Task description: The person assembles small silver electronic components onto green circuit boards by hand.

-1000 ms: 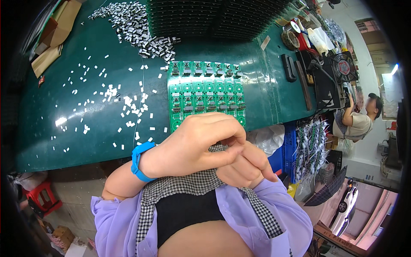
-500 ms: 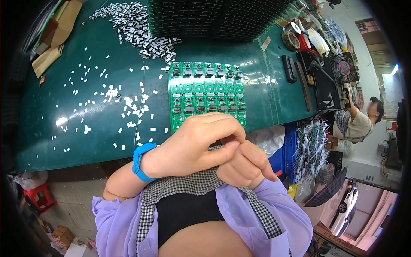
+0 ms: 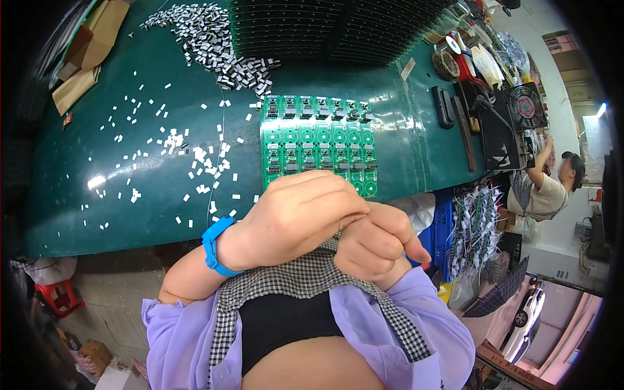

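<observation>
My left hand [image 3: 296, 218], with a blue wrist strap [image 3: 213, 246], is closed in a pinch, its fingertips meeting my right hand [image 3: 377, 244] over my lap. The right hand is curled, thumb and fingers pressed together. Whatever lies between the fingertips is hidden. Just beyond them, on the table's front part, is a green circuit board panel [image 3: 318, 136] with rows of small boards. Black and grey components are mounted on two of its rows. My left hand overlaps the panel's near edge in the picture.
Small white pieces [image 3: 208, 162] lie scattered on the green table [image 3: 149, 218]. Behind them is a heap of black-and-white components [image 3: 214, 49]. Stacked boards [image 3: 338, 32] stand at the back. A black case [image 3: 443, 107] and a fan [image 3: 525, 107] are at right, near another person [image 3: 543, 188].
My fingertips have come closer together, the left hand's fingers flattening over the pinch. The right hand has shifted slightly right. The other person's arm has moved.
</observation>
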`<action>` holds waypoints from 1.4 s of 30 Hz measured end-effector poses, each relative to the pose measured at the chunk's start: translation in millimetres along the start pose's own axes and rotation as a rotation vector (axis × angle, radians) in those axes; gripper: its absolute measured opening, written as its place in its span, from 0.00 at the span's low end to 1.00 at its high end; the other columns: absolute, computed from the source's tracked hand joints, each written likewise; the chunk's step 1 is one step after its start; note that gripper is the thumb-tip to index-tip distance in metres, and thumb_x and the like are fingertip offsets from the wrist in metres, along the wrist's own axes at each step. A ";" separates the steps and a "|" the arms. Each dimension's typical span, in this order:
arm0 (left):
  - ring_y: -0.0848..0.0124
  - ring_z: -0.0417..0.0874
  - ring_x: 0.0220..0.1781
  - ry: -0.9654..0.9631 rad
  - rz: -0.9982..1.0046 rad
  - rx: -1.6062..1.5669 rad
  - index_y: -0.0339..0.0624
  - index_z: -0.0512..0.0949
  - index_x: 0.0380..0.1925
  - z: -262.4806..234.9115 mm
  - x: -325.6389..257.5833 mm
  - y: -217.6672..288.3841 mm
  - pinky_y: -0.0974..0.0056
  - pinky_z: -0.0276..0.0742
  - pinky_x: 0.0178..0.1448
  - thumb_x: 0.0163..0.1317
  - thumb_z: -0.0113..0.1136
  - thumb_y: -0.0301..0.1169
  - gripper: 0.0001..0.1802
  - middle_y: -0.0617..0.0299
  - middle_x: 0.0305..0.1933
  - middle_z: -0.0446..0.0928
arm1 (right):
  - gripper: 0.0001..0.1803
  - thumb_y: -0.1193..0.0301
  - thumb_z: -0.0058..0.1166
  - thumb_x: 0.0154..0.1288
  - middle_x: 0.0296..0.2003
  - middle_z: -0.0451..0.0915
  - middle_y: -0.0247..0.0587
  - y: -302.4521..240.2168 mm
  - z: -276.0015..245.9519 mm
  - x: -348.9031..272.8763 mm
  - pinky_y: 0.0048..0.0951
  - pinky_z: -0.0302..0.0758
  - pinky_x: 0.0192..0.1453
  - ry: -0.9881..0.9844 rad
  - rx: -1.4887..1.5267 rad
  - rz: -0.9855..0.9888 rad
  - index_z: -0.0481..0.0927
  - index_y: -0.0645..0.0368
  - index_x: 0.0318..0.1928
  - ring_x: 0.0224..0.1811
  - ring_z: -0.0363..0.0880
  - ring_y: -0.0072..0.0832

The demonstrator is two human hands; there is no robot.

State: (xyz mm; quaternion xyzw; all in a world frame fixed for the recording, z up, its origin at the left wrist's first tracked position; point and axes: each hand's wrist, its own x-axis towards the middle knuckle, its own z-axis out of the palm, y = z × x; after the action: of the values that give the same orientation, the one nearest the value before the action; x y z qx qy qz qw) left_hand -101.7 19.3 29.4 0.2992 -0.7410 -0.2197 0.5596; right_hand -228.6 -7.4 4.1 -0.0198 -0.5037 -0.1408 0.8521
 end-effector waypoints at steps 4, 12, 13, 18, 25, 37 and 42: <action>0.61 0.82 0.30 -0.012 -0.016 0.047 0.35 0.80 0.31 -3.4 1.6 2.8 0.64 0.77 0.33 0.46 0.68 0.20 0.10 0.55 0.30 0.80 | 0.24 0.83 0.61 0.57 0.16 0.60 0.28 -0.5 -3.8 0.4 0.20 0.62 0.14 0.008 0.003 0.004 0.57 0.53 0.19 0.13 0.60 0.18; 0.61 0.81 0.30 -0.093 0.002 0.189 0.35 0.79 0.31 -10.3 2.2 6.7 0.63 0.77 0.33 0.44 0.66 0.19 0.11 0.56 0.30 0.78 | 0.23 0.87 0.59 0.54 0.16 0.62 0.29 -0.5 -3.2 -6.1 0.21 0.60 0.12 0.104 -0.054 -0.014 0.58 0.53 0.18 0.11 0.60 0.18; 0.62 0.80 0.30 -0.126 0.002 0.234 0.36 0.78 0.30 -11.4 2.5 7.9 0.63 0.76 0.33 0.44 0.65 0.20 0.11 0.57 0.30 0.78 | 0.23 0.87 0.59 0.54 0.15 0.62 0.29 0.1 -2.2 -6.8 0.22 0.59 0.12 0.138 -0.077 -0.022 0.58 0.53 0.18 0.11 0.60 0.18; 0.62 0.78 0.30 -0.244 -0.003 0.326 0.37 0.76 0.30 -19.2 6.8 13.5 0.63 0.75 0.32 0.43 0.64 0.22 0.11 0.58 0.31 0.76 | 0.24 0.88 0.59 0.53 0.15 0.62 0.29 2.2 -2.2 -7.2 0.22 0.59 0.12 0.200 -0.121 -0.029 0.58 0.53 0.18 0.11 0.60 0.19; 0.62 0.78 0.32 -0.251 0.026 0.303 0.37 0.76 0.32 -18.0 5.2 12.1 0.63 0.75 0.33 0.43 0.64 0.23 0.12 0.58 0.32 0.75 | 0.24 0.88 0.59 0.53 0.15 0.62 0.29 2.8 -4.1 -7.9 0.22 0.59 0.13 0.157 -0.113 -0.010 0.58 0.52 0.18 0.12 0.59 0.19; 0.61 0.78 0.31 -0.231 0.010 0.215 0.36 0.75 0.31 -16.9 4.6 8.0 0.61 0.76 0.34 0.43 0.64 0.21 0.12 0.56 0.31 0.75 | 0.24 0.89 0.59 0.53 0.16 0.62 0.29 1.6 -7.2 -4.0 0.22 0.59 0.13 0.081 -0.110 0.029 0.59 0.53 0.19 0.13 0.60 0.20; 0.60 0.78 0.31 -0.199 -0.011 0.070 0.36 0.75 0.31 -15.0 7.3 8.6 0.61 0.76 0.35 0.44 0.65 0.20 0.12 0.55 0.31 0.75 | 0.25 0.87 0.60 0.55 0.16 0.62 0.29 0.8 -9.9 -3.5 0.24 0.59 0.13 -0.009 -0.142 0.082 0.57 0.52 0.19 0.12 0.60 0.21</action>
State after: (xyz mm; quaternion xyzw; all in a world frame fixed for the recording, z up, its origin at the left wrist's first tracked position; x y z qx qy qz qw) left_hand -90.4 20.6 44.3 0.2995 -0.7985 -0.2254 0.4710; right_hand -221.5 -7.6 -3.7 -0.1015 -0.4949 -0.1410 0.8514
